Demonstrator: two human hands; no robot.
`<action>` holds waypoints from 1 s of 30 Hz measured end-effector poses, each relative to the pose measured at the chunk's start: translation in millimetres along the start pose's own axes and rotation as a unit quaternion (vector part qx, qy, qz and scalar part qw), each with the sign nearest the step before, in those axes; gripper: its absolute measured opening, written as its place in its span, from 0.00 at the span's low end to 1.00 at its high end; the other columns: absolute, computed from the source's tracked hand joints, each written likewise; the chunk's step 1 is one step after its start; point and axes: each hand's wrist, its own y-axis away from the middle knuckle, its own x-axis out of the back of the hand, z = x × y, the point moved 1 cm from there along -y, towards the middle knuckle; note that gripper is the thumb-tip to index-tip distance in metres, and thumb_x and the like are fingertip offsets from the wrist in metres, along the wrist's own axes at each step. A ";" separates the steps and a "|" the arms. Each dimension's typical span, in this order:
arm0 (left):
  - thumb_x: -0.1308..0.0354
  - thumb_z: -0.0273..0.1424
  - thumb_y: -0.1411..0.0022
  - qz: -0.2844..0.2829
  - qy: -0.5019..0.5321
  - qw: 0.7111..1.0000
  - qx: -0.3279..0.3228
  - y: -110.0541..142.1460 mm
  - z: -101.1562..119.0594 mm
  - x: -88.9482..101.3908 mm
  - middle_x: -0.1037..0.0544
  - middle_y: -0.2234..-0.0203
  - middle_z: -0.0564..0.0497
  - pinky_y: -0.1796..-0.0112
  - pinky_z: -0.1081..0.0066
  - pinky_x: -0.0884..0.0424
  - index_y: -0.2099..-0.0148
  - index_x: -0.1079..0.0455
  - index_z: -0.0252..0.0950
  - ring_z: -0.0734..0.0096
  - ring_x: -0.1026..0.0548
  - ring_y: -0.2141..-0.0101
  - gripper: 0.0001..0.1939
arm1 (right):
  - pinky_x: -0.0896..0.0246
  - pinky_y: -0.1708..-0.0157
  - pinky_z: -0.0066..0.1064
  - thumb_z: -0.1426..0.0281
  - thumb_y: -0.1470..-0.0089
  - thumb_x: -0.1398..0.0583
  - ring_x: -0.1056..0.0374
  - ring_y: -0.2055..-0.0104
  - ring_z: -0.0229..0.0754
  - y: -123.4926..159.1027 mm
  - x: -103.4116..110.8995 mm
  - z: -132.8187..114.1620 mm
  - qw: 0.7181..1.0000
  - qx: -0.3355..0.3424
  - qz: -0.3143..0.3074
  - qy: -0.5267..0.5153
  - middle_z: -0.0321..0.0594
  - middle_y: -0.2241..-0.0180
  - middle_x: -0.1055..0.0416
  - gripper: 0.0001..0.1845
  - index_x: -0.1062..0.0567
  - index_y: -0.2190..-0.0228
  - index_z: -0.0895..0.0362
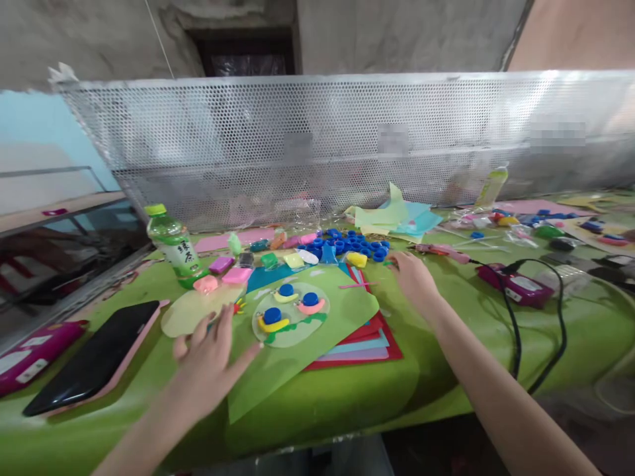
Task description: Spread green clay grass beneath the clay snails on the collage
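Observation:
My left hand point(211, 347) is open, fingers spread, over the table at the left edge of a light green paper sheet point(342, 324). On this sheet lies a pale round disc point(297, 338) bearing three snail shapes with blue bottle caps for shells and yellow or pink bodies. A strip of green clay point(310, 322) runs across the disc. Beside my left fingertips is a small red and yellow piece point(239, 307). My right hand point(414, 281) is at the right of the blue caps, its fingers closed on a small green piece point(390, 264) that they partly hide.
Blue bottle caps point(342, 246) and clay packets point(238, 275) lie at the back. A green tea bottle point(176, 251), a black phone point(99, 357) and a second pale disc point(181, 314) are left. A pink glue gun point(444, 252) and a cabled purple box point(516, 284) are right. A perforated metal panel point(337, 119) stands behind.

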 end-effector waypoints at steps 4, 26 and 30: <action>0.65 0.54 0.42 -0.039 0.001 0.998 -0.042 3.6 -1.3 -27.5 0.42 0.42 0.34 0.47 0.36 0.64 0.36 0.61 0.23 0.46 0.52 0.39 0.44 | 0.36 0.58 0.41 0.66 0.42 0.43 0.33 0.57 0.42 -11.1 5.0 -52.3 0.980 0.141 -0.060 -0.129 0.42 0.56 0.32 0.12 0.30 0.58 0.59; 0.44 0.26 0.41 0.204 0.207 0.909 -0.298 -86.6 41.1 -11.4 0.24 0.70 0.54 0.64 0.73 0.29 0.60 0.34 0.36 0.75 0.27 0.65 0.06 | 0.39 0.77 0.21 0.74 0.54 0.39 0.38 0.82 0.27 -0.1 -47.4 -123.9 0.747 0.044 -0.370 -0.551 0.27 0.82 0.34 0.03 0.28 0.73 0.60; 0.42 0.26 0.42 0.204 0.227 0.901 -0.309 -87.5 40.0 -9.5 0.24 0.70 0.54 0.64 0.72 0.29 0.59 0.32 0.37 0.75 0.28 0.66 0.08 | 0.38 0.76 0.22 0.74 0.55 0.38 0.37 0.81 0.28 1.1 -44.3 -122.8 0.741 0.025 -0.382 -0.552 0.28 0.82 0.33 0.03 0.26 0.73 0.61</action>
